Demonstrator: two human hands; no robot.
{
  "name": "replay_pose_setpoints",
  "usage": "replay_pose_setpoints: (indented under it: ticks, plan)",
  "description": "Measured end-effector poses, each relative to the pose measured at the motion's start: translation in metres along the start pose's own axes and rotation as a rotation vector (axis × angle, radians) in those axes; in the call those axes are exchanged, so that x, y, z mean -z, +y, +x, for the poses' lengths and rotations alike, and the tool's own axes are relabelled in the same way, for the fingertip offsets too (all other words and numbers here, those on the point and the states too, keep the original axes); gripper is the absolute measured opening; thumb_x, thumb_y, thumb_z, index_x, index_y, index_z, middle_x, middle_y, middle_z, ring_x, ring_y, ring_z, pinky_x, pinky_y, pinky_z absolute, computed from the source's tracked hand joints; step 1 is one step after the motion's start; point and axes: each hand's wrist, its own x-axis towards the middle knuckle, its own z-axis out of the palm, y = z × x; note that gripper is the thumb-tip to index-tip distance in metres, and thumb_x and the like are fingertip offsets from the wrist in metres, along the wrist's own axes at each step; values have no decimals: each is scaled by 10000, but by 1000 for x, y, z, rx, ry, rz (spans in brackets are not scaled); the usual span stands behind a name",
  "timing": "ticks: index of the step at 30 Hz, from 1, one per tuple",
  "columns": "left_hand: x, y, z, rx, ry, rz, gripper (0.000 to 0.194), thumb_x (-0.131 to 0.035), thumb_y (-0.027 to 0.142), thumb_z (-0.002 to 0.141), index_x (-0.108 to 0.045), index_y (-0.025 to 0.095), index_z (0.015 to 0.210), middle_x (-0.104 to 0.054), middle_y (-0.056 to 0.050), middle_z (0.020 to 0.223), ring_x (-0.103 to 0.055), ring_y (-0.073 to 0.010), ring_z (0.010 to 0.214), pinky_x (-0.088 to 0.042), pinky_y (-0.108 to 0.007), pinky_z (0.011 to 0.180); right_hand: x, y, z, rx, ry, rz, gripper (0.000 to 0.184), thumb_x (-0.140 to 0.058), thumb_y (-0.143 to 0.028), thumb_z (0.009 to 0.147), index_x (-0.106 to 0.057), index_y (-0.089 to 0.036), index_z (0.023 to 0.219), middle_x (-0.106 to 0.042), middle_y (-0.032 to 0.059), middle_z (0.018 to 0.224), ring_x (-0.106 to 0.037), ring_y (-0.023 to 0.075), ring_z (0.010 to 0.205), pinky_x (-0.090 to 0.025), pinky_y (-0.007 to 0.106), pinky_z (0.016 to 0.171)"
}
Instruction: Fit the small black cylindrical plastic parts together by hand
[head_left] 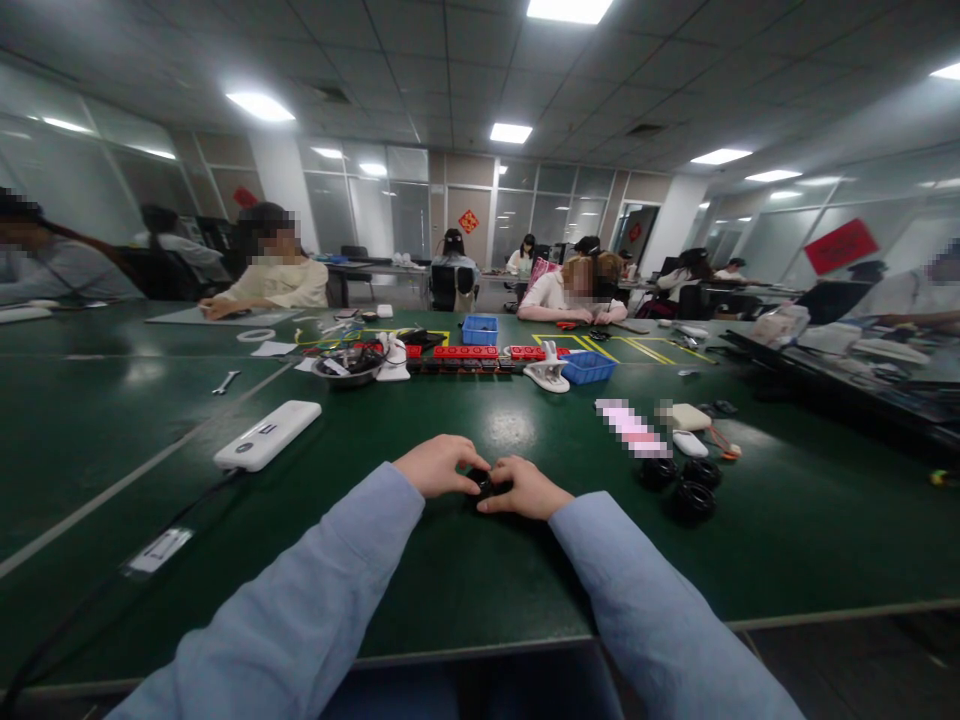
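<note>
Head view: black part (487, 485) between the fingers (492, 505).

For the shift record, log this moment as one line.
Left hand: holds black part | Right hand: holds same part | Right side: black rings | Left side: white box | Ahead: blue bins

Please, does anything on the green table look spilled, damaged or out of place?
Nothing looks clearly spilled or damaged. Only the wrench seems stray, lying alone at left, apart from other items. The black part between left hand and right hand is too covered to judge.
</note>
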Motion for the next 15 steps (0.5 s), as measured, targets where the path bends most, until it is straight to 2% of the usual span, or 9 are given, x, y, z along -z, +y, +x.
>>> replay_pose_setpoints:
  ticks: [11,15]
  plan:
    - [0,13,0,166,73,81,298,-690,376,676,-707,231,936,-682,-21,893,-598,-193,892,-417,-255,752,-2,4,2,15,15,6,268,-699,-456,680,-706,-218,802,-539,10,762,-504,167,779,-347,288,709]
    - [-4,19,-2,289,131,144,323,-675,478,659,-703,214,842,-677,-26,833,-605,-196,813,-416,-250,640,-2,1,1,12,22,-4,261,-704,-454,675,-689,-200,732,-530,4,742,-499,158,756,-344,274,686]
